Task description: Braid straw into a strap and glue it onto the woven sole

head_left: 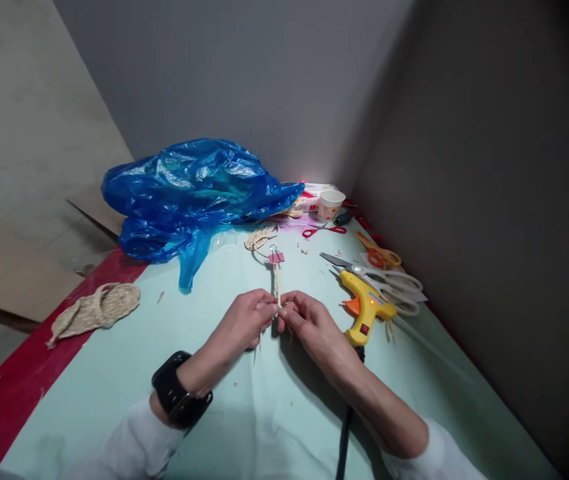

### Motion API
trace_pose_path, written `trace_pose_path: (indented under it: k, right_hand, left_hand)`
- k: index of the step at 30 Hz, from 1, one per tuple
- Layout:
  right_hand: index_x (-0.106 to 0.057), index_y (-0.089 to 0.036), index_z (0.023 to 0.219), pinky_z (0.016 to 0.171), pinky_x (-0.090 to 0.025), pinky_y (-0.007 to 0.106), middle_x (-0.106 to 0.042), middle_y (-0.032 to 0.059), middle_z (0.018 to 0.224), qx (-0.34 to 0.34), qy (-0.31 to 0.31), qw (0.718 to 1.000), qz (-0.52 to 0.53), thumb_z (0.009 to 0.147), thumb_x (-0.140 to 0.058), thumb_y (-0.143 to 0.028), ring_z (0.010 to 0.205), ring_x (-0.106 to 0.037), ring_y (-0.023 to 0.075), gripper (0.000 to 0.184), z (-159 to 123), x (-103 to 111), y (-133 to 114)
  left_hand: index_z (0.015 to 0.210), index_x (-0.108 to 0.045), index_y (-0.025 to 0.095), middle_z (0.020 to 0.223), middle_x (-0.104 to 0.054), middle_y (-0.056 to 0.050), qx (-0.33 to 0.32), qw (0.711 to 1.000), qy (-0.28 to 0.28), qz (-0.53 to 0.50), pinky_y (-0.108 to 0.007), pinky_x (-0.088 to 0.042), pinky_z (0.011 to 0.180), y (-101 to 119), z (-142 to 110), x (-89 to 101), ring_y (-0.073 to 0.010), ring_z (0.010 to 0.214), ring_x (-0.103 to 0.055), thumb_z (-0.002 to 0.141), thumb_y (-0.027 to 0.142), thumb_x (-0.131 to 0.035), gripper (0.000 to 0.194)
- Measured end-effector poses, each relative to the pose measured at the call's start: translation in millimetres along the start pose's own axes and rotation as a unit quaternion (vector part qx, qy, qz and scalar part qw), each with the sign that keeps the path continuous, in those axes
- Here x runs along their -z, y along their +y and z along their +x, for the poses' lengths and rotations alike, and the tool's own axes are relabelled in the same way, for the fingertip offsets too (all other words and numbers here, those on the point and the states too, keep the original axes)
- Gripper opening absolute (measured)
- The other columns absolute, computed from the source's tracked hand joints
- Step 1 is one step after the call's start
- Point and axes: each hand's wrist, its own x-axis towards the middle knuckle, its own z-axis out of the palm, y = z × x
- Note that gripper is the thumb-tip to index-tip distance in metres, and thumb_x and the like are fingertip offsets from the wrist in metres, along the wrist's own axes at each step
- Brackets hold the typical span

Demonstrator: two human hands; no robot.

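A pale cord (277,279) runs over the middle of the table (229,427), its far end in a pink clip (277,257). The left hand (250,317) and right hand (311,325) pinch its near end, fingertips close together. Just beyond the clip lies a small woven piece (261,237). A yellow glue gun (368,305) lies right of the hands, beside large scissors (359,269). A woven slipper (107,308) rests at left; farther back are a blue bag (199,190) and a paper cup (331,206).
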Motion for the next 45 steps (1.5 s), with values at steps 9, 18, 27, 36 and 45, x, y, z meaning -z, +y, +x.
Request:
trace_pose_path:
  k: [9,18,27,36,45]
  right_hand:
    - [-0.049,-0.019,0.102,0.063,-0.033,0.022,-0.063,-0.0028,0.073,0.062,-0.002,0.973,-0.221,0.094,-0.044,-0.012,0.068,-0.053,0.0130,0.012,-13,7,-17]
    - [-0.062,-0.017,0.079,0.064,-0.023,0.031,-0.057,0.0047,0.073,0.181,0.119,0.864,-0.454,0.088,-0.054,-0.012,0.073,-0.046,0.0199,0.013,-19,-6,-18]
    - [-0.062,-0.013,0.074,0.065,-0.022,0.034,-0.054,0.0066,0.069,0.349,0.138,0.772,-0.513,0.090,-0.047,-0.003,0.069,-0.038,0.0199,0.024,-23,-15,-13]
    - [-0.065,-0.011,0.097,0.073,-0.035,0.034,-0.061,0.0073,0.086,0.278,0.103,0.867,-0.400,0.086,-0.046,-0.011,0.080,-0.049,0.0205,0.023,-33,0,-16]
    - [-0.073,-0.017,0.089,0.059,-0.034,0.023,-0.064,-0.0007,0.072,-0.012,-0.014,0.999,-0.041,0.089,-0.058,-0.033,0.064,-0.050,0.0120,0.022,3,16,-14]
  left_hand:
    - [0.075,-0.058,0.015,0.054,-0.052,0.005,0.018,0.999,0.023,-0.017,-0.020,-0.014,0.038,0,4,-2.9,-0.0042,0.040,-0.024,0.077,0.027,-0.057,0.012]
    - [0.071,-0.058,0.014,0.050,-0.037,0.009,0.025,0.997,0.068,-0.028,-0.019,-0.014,0.039,-4,2,-6.0,-0.0041,0.042,-0.023,0.075,0.025,-0.061,0.012]
    - [0.073,-0.053,0.015,0.056,-0.032,0.009,0.032,0.994,0.007,-0.105,-0.018,-0.013,0.042,-4,-2,-1.3,-0.0044,0.047,-0.020,0.080,0.030,-0.062,0.018]
    - [0.077,-0.057,0.014,0.057,-0.033,0.008,0.041,0.993,-0.005,-0.111,-0.019,-0.010,0.042,-1,-5,3.6,-0.0044,0.048,-0.019,0.081,0.029,-0.062,0.017]
    - [0.085,-0.063,0.013,0.060,-0.046,0.005,0.035,0.998,0.041,-0.026,-0.021,-0.016,0.042,-1,-2,-3.9,-0.0042,0.045,-0.024,0.080,0.032,-0.059,0.020]
